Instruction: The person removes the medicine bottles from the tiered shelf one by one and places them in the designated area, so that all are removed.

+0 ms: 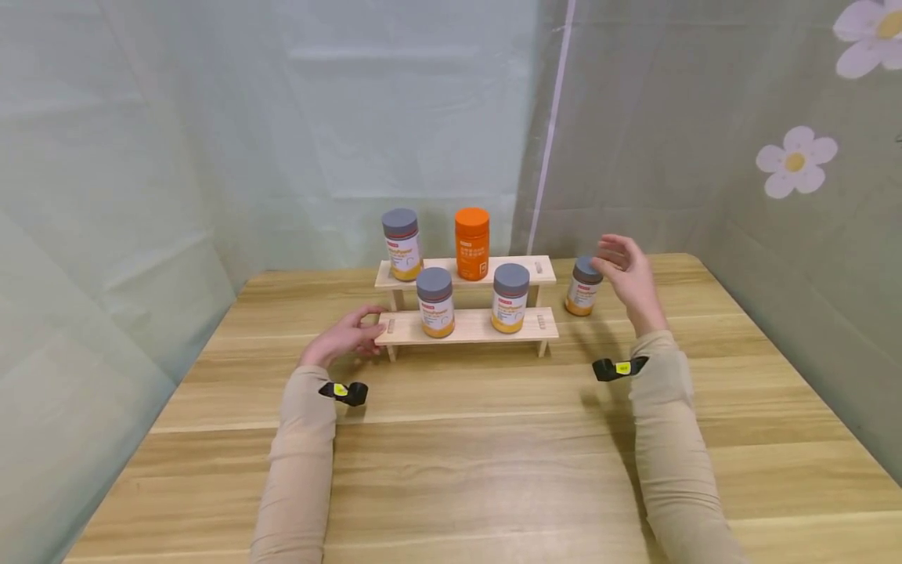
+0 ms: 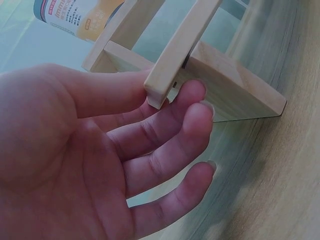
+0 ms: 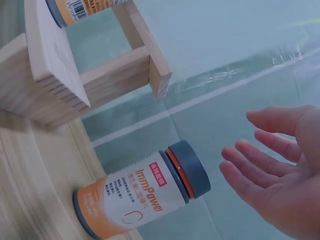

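A two-step wooden shelf (image 1: 472, 325) stands on the table. My left hand (image 1: 345, 337) grips the left end of its lower board; in the left wrist view the thumb lies on the board edge (image 2: 175, 60) and the fingers curl beneath. At the right, my right hand (image 1: 630, 278) hovers beside a grey-capped supplement bottle (image 1: 582, 290) standing upright on the table. In the right wrist view a gap shows between the loosely bent fingers (image 3: 265, 160) and the bottle's cap (image 3: 190, 170); that hand holds nothing.
On the upper board stand a grey-capped bottle (image 1: 403, 247) and an orange bottle (image 1: 472, 247). Two grey-capped bottles, one left (image 1: 435, 305) and one right (image 1: 510, 301), stand on the lower board. Curtains (image 1: 395, 117) hang behind the wooden table (image 1: 479, 454).
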### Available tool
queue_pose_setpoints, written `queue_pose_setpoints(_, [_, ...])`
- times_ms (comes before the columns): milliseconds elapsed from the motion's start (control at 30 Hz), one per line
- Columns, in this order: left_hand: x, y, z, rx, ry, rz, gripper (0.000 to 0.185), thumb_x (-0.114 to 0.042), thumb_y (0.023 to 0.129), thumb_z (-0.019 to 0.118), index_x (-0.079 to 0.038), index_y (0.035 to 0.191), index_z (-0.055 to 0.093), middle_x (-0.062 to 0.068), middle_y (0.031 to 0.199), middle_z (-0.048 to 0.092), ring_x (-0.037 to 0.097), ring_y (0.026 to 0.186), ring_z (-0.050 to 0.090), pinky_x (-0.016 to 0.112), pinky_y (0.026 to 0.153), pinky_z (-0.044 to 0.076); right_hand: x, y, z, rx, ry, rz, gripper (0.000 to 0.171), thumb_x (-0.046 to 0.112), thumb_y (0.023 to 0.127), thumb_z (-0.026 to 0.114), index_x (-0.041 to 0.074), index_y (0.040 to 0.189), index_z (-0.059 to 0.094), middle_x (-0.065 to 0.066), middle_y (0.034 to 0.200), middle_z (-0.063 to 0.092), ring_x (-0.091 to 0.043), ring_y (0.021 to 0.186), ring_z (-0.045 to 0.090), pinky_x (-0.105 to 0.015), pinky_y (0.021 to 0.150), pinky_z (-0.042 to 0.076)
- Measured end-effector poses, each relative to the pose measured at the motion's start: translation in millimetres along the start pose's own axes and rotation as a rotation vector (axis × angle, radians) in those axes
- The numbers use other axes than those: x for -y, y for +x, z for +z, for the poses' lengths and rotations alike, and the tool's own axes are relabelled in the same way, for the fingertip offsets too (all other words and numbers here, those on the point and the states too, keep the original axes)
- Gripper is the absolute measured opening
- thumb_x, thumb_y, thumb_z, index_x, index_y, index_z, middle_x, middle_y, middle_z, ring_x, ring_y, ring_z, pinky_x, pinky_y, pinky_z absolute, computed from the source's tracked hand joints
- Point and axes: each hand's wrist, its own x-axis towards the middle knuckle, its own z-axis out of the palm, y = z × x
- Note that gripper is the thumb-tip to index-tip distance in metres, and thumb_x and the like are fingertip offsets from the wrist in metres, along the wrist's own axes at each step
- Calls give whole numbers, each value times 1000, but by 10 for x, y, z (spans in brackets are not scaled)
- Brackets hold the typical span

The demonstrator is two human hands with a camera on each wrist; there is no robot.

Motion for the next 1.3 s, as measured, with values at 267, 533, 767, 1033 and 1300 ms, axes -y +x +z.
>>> queue_pose_setpoints(267, [34,-28,12,2,-1,-12,56,-17,102,48,0,149,24,9,94,64,11,73,64,31,72,54,23,-31,31,16,54,21,43,17,96,61,6,135,48,4,119,57,-1,109,54,-16,92,43])
queue_pose_setpoints(533, [49,-50,4,0,-8,-12,56,-17,102,47,0,150,23,12,97,65,13,75,65,32,73,54,70,-38,97,22,255,18,28,9,93,64,12,119,57,6,106,63,-3,97,58,-12,82,49])
queue_pose_setpoints(767, [16,-42,-24,6,-25,-11,57,-19,102,47,-2,150,22,20,107,67,11,75,66,32,77,54,90,-30,160,60,409,16,32,9,92,65,-1,121,55,3,101,68,-6,92,66,-17,84,53])
queue_pose_setpoints(1033, [-24,-12,-41,21,-2,-12,57,-21,103,46,-3,151,21,30,121,61,11,79,69,36,83,54,145,-24,264,138,439,32,18,11,94,63,13,111,59,1,103,68,-7,93,67,-21,87,54])
queue_pose_setpoints(1300, [-7,2,-30,24,1,-23,56,-23,103,45,-3,150,22,31,125,59,10,79,69,38,85,53,160,-55,364,171,426,57,17,12,94,63,13,111,61,-1,106,68,-7,94,68,-22,88,54])
